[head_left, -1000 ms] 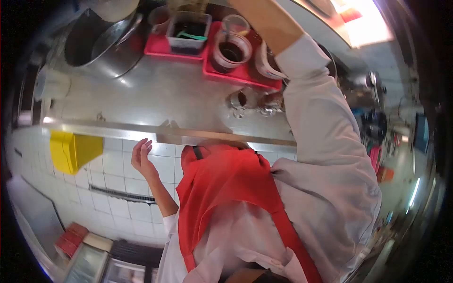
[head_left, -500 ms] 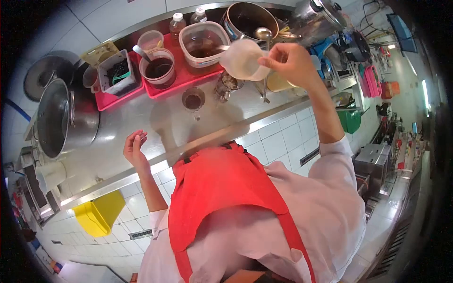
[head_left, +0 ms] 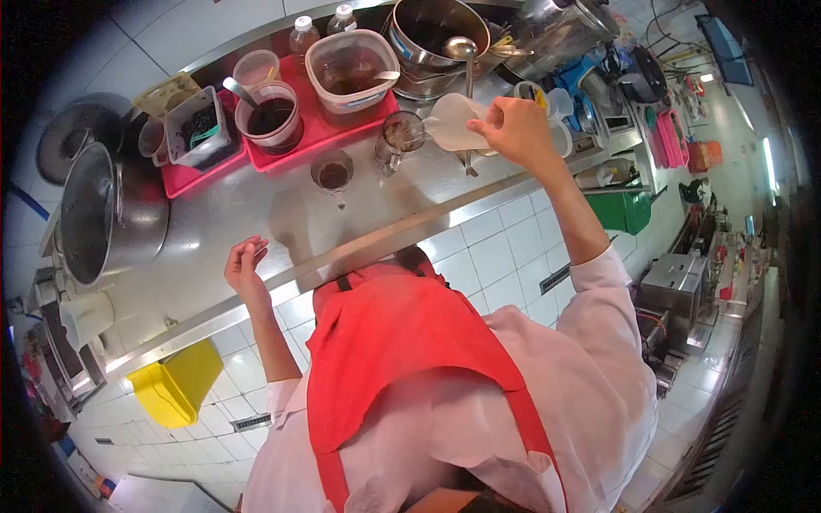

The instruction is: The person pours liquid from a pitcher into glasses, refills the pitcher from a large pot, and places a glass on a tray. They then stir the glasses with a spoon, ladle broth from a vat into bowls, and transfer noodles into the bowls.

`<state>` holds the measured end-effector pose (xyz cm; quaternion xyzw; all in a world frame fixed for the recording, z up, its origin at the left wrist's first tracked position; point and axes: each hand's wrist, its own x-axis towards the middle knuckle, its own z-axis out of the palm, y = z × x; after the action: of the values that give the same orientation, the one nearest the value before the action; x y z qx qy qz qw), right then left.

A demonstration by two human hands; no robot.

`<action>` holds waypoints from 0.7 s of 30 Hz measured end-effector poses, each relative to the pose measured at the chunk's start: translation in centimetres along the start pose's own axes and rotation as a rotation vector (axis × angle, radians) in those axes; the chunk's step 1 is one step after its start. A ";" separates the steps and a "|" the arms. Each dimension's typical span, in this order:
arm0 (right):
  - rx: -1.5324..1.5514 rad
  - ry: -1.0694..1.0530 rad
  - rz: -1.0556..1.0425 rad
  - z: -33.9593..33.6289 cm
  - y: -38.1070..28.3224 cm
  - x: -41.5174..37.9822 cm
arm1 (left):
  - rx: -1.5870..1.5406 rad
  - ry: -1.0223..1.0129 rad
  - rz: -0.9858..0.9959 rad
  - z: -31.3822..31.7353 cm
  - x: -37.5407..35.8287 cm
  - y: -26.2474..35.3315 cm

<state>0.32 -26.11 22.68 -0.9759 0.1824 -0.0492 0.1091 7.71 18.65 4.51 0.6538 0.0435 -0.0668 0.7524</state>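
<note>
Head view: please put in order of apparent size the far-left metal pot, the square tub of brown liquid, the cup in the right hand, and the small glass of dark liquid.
1. Metal pot
2. Square tub
3. Cup in the right hand
4. Small glass
Apparent size only; the cup may be nearer.

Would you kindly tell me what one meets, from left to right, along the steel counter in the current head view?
Large metal pot, box of dark contents, round tub of dark liquid, small glass, glass mug, pale cup, right hand.
</note>
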 end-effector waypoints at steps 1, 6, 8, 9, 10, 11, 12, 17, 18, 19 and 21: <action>-0.026 0.002 0.004 -0.1 0.0 0.2 | 0.002 0.008 0.000 -0.3 -0.2 -0.1; -0.071 0.022 -0.037 -0.3 0.2 1.1 | 0.003 0.068 -0.003 -1.4 -1.1 -0.4; -0.107 0.028 -0.041 -0.6 -0.1 1.3 | -0.002 0.088 -0.007 -1.8 -1.4 -0.6; -0.107 0.028 -0.046 -0.7 -0.2 1.4 | -0.004 0.101 -0.011 -2.0 -1.5 -0.6; -0.113 0.028 -0.046 -0.8 -0.4 1.4 | -0.006 0.113 -0.015 -2.2 -1.5 -0.7; -0.119 0.028 -0.044 -0.8 -0.5 1.4 | -0.006 0.116 -0.014 -2.4 -1.6 -0.8; -0.118 0.028 -0.048 -0.9 -0.6 1.4 | -0.007 0.126 -0.017 -2.5 -1.6 -0.8; -0.104 0.028 -0.035 -1.0 -0.8 1.3 | -0.007 0.138 -0.007 -2.8 -1.5 -0.5; -0.102 0.031 -0.033 -1.1 -0.8 1.3 | -0.009 0.138 -0.005 -2.9 -1.3 -0.5; -0.096 0.033 -0.035 -1.1 -0.9 1.2 | -0.012 0.137 -0.002 -2.9 -1.2 -0.5; -0.089 0.040 -0.032 -1.1 -0.8 1.1 | -0.011 0.128 0.006 -2.9 -0.8 -0.4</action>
<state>1.44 -26.02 24.02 -0.9814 0.1710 -0.0626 0.0612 6.88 21.52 3.82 0.6529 0.0900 -0.0222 0.7518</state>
